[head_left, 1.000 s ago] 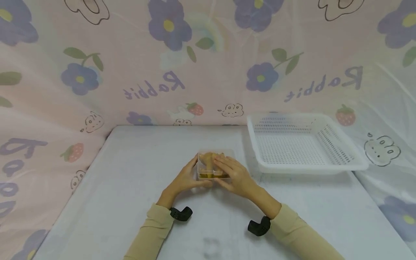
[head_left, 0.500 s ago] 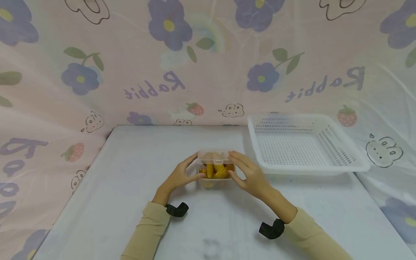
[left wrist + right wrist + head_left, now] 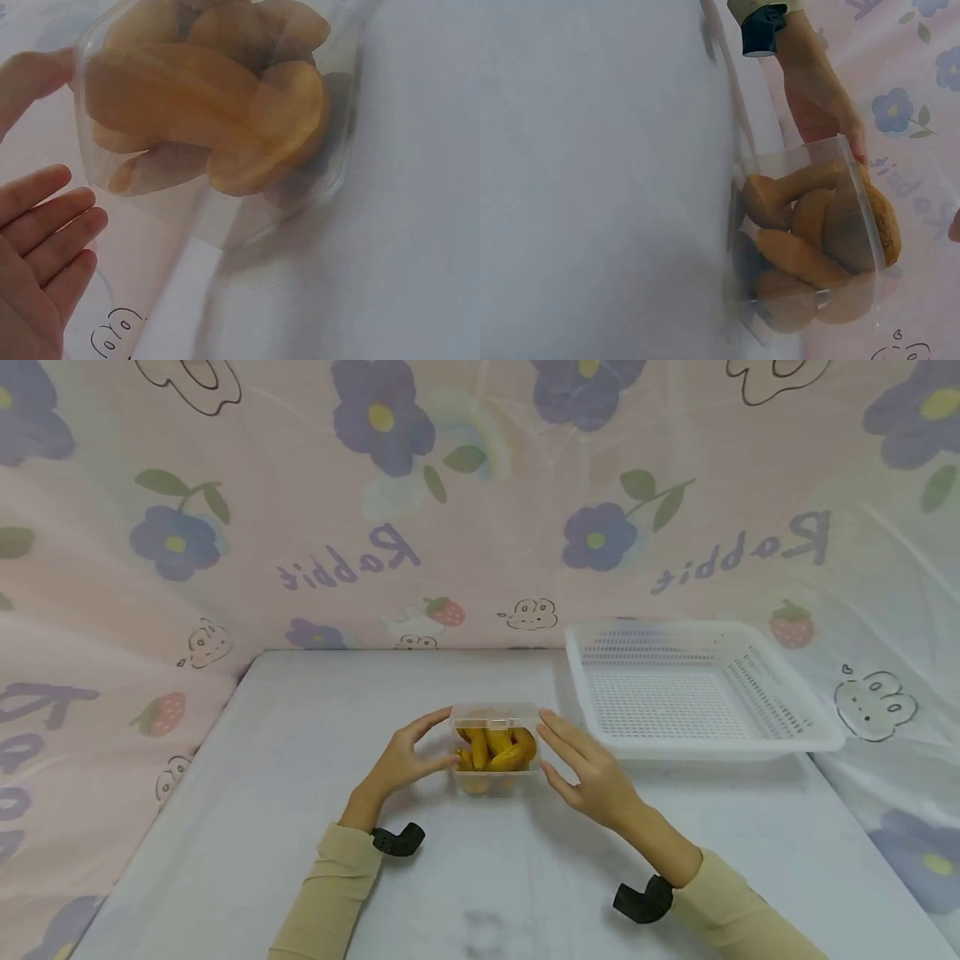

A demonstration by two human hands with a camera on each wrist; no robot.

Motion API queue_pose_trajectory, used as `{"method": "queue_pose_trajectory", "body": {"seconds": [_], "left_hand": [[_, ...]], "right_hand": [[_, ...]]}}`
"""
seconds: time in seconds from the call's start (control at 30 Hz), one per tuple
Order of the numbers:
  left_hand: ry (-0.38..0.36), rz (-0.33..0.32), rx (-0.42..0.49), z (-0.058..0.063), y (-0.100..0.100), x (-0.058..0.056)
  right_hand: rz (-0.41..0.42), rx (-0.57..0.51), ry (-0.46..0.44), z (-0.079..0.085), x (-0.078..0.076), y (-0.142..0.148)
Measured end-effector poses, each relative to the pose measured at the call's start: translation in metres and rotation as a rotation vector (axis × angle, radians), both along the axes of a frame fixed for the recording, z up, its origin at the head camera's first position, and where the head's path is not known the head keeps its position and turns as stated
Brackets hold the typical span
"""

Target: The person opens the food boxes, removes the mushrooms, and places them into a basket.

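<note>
A small clear plastic box stands on the white table, filled with several yellow-brown, mushroom-shaped pieces. Its clear lid is up at the front, so the pieces show uncovered. My left hand lies at the box's left side, thumb touching the front corner, index finger by the lid's left corner; in the left wrist view its other fingers are straight and apart from the wall. At the right side, my right hand has extended fingers close to the lid's corner; contact is uncertain. The right wrist view shows the pieces through the wall.
A white perforated plastic basket stands at the back right of the white table, close to my right hand. A patterned curtain with flowers and rabbits hangs behind and along the sides. Black wrist mounts sit on both wrists.
The lid has risen at the front, exposing the pieces. My right hand has moved from on top of the lid to the right side; my left hand has shifted slightly left and outward.
</note>
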State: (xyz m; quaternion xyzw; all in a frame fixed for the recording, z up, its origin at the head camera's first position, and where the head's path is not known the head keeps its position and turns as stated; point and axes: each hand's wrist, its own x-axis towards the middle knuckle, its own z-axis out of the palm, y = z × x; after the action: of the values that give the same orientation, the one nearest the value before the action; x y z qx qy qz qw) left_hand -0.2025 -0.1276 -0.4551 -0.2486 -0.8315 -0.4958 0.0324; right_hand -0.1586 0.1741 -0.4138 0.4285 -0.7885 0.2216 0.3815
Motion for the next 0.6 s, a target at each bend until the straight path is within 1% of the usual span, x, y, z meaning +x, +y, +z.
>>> {"method": "queue_pose_trajectory", "body": {"seconds": [0.13, 0.3, 0.37, 0.47, 0.6], "left_hand": [[-0.013, 0.007, 0.054, 0.001, -0.001, -0.003], [-0.051, 0.018, 0.092, -0.001, 0.004, -0.005], [-0.061, 0.013, 0.103, -0.003, 0.006, -0.006], [-0.074, 0.007, 0.116, -0.004, 0.009, -0.007], [-0.118, -0.011, 0.129, -0.005, 0.011, -0.007]], "right_hand": [[-0.015, -0.012, -0.015, 0.003, -0.005, -0.003], [-0.046, -0.028, -0.031, 0.008, -0.012, -0.006], [-0.052, -0.034, -0.034, 0.009, -0.014, -0.006], [-0.064, -0.039, -0.064, 0.011, -0.015, -0.006], [-0.075, -0.052, -0.087, 0.013, -0.018, -0.007]]}}
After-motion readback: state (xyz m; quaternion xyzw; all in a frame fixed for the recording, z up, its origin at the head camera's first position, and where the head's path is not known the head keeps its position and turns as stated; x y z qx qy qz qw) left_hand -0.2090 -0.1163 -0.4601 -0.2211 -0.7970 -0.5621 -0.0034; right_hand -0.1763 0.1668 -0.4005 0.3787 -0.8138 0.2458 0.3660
